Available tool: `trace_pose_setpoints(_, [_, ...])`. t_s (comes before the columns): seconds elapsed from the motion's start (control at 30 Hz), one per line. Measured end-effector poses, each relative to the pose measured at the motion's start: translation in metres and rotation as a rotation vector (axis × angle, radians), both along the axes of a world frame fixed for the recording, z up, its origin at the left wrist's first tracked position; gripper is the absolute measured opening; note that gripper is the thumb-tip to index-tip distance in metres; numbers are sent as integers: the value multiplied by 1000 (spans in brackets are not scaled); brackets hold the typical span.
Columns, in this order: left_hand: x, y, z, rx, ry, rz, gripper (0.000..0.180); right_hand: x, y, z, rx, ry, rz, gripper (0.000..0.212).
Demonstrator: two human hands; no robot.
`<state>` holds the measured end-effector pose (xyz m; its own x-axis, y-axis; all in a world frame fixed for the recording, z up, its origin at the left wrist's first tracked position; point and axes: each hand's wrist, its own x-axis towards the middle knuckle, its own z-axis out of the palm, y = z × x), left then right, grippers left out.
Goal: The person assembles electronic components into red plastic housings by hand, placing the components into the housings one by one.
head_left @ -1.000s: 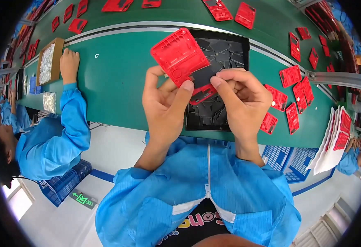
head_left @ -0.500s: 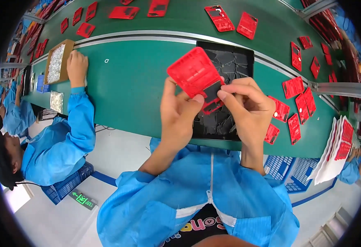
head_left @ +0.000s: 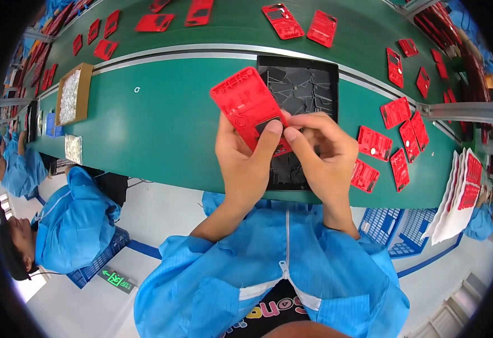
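My left hand (head_left: pixel 241 163) is closed around a red plastic shell (head_left: pixel 243 96), tilted with its ribbed inner side facing me. A small black rectangular sheet (head_left: pixel 265 128) lies on the shell's lower part, under my left thumb. Against the shell's right edge, beside that sheet, my right hand (head_left: pixel 322 152) pinches with thumb and forefinger; its other fingers are curled behind. Below both hands a black tray (head_left: pixel 335 93) holds many loose dark rectangular pieces (head_left: pixel 300 84), partly hidden by my hands and the shell.
Several red shells (head_left: pixel 375 143) lie on the green table to the right, and more (head_left: pixel 321 28) on the belt beyond the metal rail. A cardboard box (head_left: pixel 83 101) of small silvery parts and a clear bag (head_left: pixel 73 149) stand left, near a co-worker (head_left: pixel 75 219) in blue.
The shell has shifted slightly left and turned more upright. My left thumb has moved onto the black sheet. The co-worker's hand has left the cardboard box.
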<state>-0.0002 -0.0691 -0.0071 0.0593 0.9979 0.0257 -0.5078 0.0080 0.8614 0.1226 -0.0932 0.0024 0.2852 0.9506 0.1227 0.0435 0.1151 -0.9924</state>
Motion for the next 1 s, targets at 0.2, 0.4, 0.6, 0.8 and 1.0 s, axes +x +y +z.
trace_pose_setpoints(0.2, [-2,1,-1,-12,9,26,38,2,0,-3,-64,67,120,9])
trace_pose_setpoints(0.4, [-1,-2,-3,20,21,44,37,-2,3,-9,-41,359,213,6])
trace_pose_setpoints(0.6, [-2,4,-11,-63,-76,42,34,-18,6,-13,135,-233,20,6])
trace_pose_setpoints(0.8, [-12,19,-16,-145,-141,-31,38,-8,18,-4,-87,-119,201,7])
trace_pose_setpoints(1.0, [-34,22,-19,-74,110,-14,44,129,132,-10,-89,-354,-141,23])
